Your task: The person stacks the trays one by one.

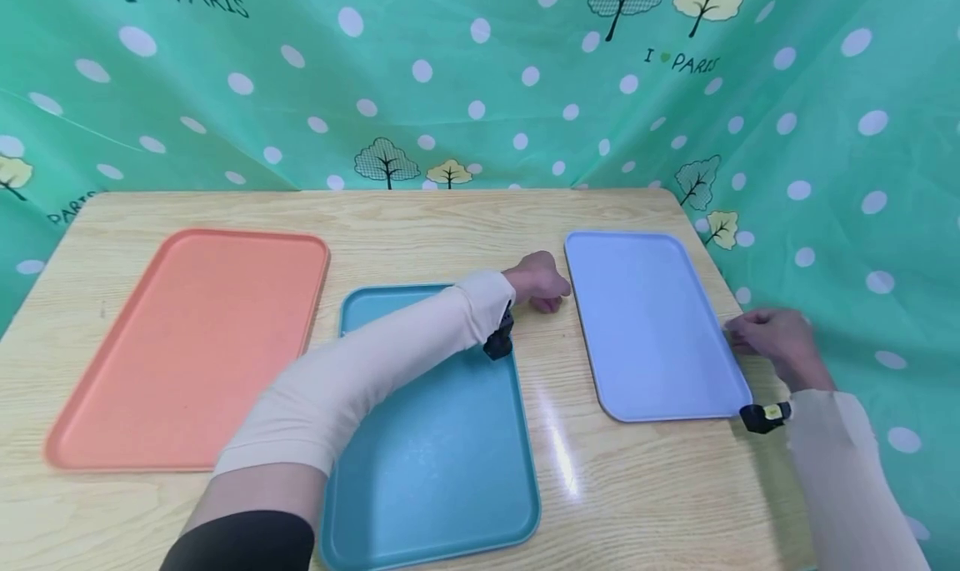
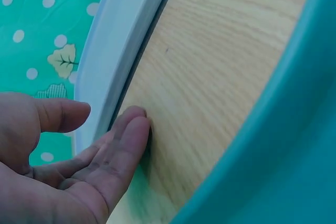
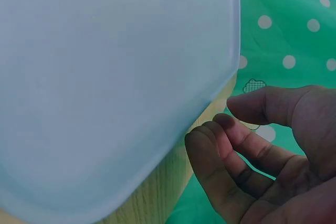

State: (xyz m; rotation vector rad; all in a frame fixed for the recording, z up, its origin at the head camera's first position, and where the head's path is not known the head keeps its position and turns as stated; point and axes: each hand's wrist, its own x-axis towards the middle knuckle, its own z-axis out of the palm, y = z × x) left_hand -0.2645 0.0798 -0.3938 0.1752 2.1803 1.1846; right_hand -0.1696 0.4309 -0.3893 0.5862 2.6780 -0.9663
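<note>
A light periwinkle-blue rectangular tray (image 1: 648,329) lies flat at the right of the wooden table, between the two hands. Beside its left edge is my left hand (image 1: 538,279); in the left wrist view, the fingertips (image 2: 135,124) are right at the outer side of the tray's rim (image 2: 123,59), with the thumb apart from them. At the opposite edge is my right hand (image 1: 776,338). In the right wrist view its fingers bend loosely just outside the rim (image 3: 173,142), with a gap between thumb and fingers. Neither hand grips the tray.
A teal tray (image 1: 435,479) lies in the middle of the table (image 1: 465,237), under my left forearm. A larger coral tray (image 1: 210,346) lies at the left. Green dotted cloth (image 1: 480,71) hangs behind the table and along its right side, close to my right hand.
</note>
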